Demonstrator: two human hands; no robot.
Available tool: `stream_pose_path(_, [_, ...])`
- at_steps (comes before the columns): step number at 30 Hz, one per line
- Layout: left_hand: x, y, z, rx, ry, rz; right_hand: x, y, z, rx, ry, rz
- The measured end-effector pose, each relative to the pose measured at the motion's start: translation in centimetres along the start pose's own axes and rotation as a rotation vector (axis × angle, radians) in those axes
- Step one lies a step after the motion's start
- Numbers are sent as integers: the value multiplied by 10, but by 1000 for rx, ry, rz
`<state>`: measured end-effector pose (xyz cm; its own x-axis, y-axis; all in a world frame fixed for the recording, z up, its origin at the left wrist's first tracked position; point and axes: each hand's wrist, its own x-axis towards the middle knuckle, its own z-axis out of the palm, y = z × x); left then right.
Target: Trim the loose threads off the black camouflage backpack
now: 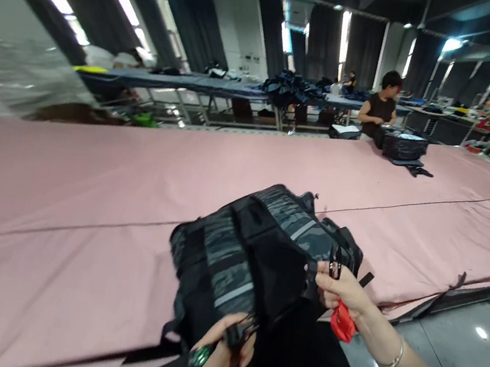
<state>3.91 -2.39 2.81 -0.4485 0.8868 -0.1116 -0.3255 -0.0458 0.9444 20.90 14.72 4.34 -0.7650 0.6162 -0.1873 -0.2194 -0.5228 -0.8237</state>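
Observation:
A black backpack (pixel 279 259) with grey camouflage panels and light stripes lies at the near edge of the pink-covered table. My left hand (pixel 228 345) is closed around a black buckle (pixel 234 335) on a strap at the bag's near side. A round green-and-black item (pixel 199 357) shows on the strap beside that wrist. At the bag's right side, my right hand (pixel 338 285) pinches a black strap end (pixel 311 271). Small dark scissors (pixel 334 269) stick up from its fingers, and a red piece (pixel 342 322) hangs beneath the palm.
Across the pink table (pixel 108 178), at the far right, a person (pixel 378 109) stands by another black bag (pixel 405 147). A long dark line crosses the cloth. Farther tables hold dark fabric (pixel 292 90). Grey floor (pixel 446 358) lies beyond the near edge on the right.

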Motion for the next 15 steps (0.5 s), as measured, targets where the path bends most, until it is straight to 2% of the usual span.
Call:
stream_pose_path(3, [-4, -8, 11, -78, 94, 78, 0, 44, 27, 80, -11, 137])
stream_pose_path(6, [-11, -13, 20, 15, 197, 204, 4, 69, 38, 177, 58, 121])
stream_pose_path(10, [-15, -17, 23, 38, 222, 280, 8, 75, 42, 253, 134, 60])
stream_pose_path(15, [-10, -28, 19, 148, 261, 312, 5, 75, 46, 191, 161, 5])
